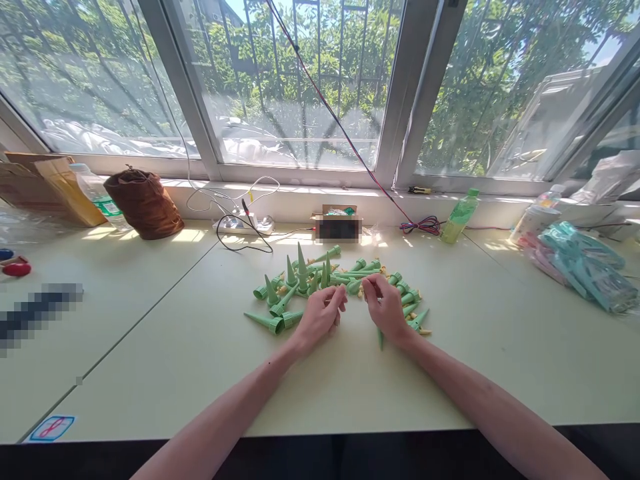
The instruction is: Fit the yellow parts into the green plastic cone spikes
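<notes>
A heap of green plastic cone-shaped spikes [302, 270] with ribbed caps lies on the pale table [350, 393]; some stand point up, others lie flat. Several on the right side have small tan pegs [425, 332] sticking out. At the heap's front left, my left hand [323, 312] is closed, thumb and fingers pressed together; whatever is in it is hidden. My right hand [386, 308] pinches at the heap's right side, its fingertips close to a green piece [354, 287]. I cannot make out whether it grips that piece or something smaller. A gap separates the two hands.
Along the window side stand a brown cloth bag [144, 203], a water bottle [95, 190], a power strip [245, 223] with cables, a small box [339, 227] and a green bottle [460, 217]. Teal plastic packets [590, 267] lie at the right, a red object [17, 267] far left.
</notes>
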Demonstrator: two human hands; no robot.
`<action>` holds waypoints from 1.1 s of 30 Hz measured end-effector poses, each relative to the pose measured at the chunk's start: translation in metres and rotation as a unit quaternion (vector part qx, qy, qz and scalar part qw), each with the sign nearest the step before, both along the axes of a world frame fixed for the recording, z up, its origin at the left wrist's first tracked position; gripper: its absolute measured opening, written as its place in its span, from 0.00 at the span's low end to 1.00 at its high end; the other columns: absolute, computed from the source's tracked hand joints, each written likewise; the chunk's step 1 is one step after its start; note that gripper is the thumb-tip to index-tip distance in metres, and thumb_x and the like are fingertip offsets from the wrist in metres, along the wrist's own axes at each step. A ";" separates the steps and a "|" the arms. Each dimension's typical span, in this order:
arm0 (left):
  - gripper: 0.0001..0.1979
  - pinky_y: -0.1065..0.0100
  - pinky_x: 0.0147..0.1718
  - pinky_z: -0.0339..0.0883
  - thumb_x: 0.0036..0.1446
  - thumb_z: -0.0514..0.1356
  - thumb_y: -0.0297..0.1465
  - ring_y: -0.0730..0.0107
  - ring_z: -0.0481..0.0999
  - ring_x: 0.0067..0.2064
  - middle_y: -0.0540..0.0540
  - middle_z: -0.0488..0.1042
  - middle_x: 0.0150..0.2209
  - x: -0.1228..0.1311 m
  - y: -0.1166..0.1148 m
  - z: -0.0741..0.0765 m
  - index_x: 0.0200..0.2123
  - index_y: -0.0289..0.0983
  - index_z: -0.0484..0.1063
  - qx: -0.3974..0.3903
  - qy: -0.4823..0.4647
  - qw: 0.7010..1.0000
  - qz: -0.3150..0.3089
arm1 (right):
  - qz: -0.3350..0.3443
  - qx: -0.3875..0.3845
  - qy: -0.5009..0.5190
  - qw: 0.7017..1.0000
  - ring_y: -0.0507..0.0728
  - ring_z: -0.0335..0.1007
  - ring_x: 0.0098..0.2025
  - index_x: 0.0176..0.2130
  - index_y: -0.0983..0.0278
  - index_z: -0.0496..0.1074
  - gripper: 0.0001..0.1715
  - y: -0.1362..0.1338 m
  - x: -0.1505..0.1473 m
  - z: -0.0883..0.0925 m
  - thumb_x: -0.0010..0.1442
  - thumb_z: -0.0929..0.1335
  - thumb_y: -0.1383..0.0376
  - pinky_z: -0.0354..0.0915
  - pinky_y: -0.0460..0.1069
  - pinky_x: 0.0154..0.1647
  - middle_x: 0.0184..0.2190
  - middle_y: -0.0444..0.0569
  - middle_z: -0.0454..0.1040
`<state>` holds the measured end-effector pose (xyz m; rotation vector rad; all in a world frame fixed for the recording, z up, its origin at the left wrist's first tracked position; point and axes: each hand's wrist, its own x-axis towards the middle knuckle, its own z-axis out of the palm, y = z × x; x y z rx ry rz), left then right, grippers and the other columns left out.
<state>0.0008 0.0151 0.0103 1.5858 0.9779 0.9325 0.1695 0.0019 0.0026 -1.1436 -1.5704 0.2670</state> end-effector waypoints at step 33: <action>0.19 0.75 0.15 0.57 0.55 0.63 0.47 0.79 0.63 0.18 0.56 0.63 0.20 -0.005 0.002 0.002 0.32 0.37 0.64 -0.017 -0.045 0.997 -0.061 | 0.053 0.029 -0.081 0.995 0.50 0.55 0.22 0.30 0.61 0.64 0.16 0.005 0.003 -0.005 0.69 0.60 0.60 0.54 0.46 0.25 0.21 0.41 0.63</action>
